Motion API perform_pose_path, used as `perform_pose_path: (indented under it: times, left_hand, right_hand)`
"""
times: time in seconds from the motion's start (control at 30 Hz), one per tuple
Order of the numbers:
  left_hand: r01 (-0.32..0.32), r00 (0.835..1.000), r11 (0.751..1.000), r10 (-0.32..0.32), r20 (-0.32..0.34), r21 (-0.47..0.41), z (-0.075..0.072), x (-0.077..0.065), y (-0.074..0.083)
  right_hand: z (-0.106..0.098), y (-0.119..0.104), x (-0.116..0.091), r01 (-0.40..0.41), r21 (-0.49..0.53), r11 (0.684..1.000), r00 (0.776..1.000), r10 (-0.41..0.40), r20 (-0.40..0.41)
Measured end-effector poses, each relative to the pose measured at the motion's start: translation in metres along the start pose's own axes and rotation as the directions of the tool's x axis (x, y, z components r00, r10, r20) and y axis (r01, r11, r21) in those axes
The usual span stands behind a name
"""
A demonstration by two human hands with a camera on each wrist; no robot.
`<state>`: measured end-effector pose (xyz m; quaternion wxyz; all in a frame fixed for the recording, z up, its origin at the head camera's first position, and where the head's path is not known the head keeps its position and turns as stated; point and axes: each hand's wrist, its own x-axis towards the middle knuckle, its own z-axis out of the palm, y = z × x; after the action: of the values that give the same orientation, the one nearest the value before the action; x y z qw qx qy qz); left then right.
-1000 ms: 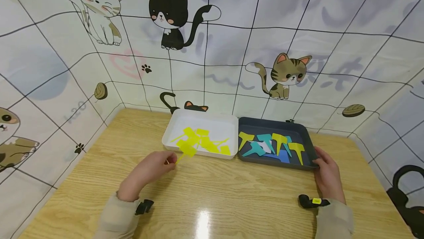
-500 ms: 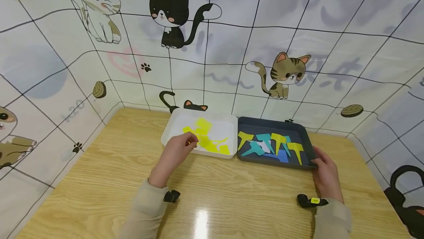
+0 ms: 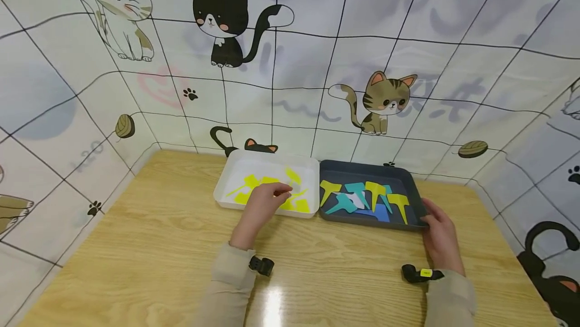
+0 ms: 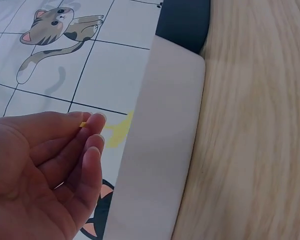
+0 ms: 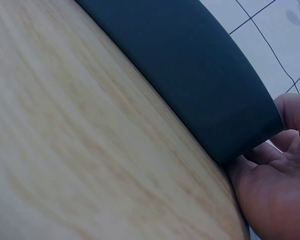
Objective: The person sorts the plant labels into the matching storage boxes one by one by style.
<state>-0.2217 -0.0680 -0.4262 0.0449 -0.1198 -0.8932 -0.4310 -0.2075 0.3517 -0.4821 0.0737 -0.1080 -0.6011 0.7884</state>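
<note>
My left hand (image 3: 265,201) is over the white tray (image 3: 222,193), pinching a yellow T-shaped plant label (image 4: 121,131) by its stem between thumb and fingertips. In the head view this label looks blurred and points up and away from the fingers. Several more yellow plant labels (image 3: 301,206) lie in the white tray, partly covered by the hand. My right hand (image 3: 441,234) grips the right end of the dark grey tray (image 5: 190,75), thumb at its rim. Inside that tray are yellow, teal (image 3: 343,203), blue (image 3: 380,213) and white labels, spread and overlapping.
Both trays stand side by side on a wooden table (image 3: 149,246), close to its back edge. Behind them rises a wall sheet (image 3: 308,55) printed with cats and grid lines. A black wrist strap (image 3: 262,265) sits at the left sleeve.
My left hand, with a yellow plant label pinched in it, has moved right from the white tray's front left to over its middle. The right hand has kept its hold on the dark tray.
</note>
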Motion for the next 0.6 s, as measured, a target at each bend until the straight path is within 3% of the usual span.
perform_pose_path:
  times: [0.1,0.37,0.6]
  left_hand:
    - [0.026,1.000,1.000,-0.026,-0.001,-0.017,0.0024,-0.0007,-0.0006]
    - [0.013,1.000,1.000,-0.013,-0.002,0.024,0.0070,0.0002,-0.0063]
    - [0.038,0.999,0.999,-0.038,-0.007,0.035,0.0099,0.0023,-0.0066]
  right_hand:
    - [0.0030,-0.0001,-0.0002,-0.017,-0.015,1.000,1.000,0.017,0.002]
    - [0.0001,0.0018,0.0006,-0.018,-0.053,0.998,1.000,0.018,0.003]
    - [0.0000,0.0001,-0.0002,-0.017,-0.047,0.999,1.000,0.017,0.000]
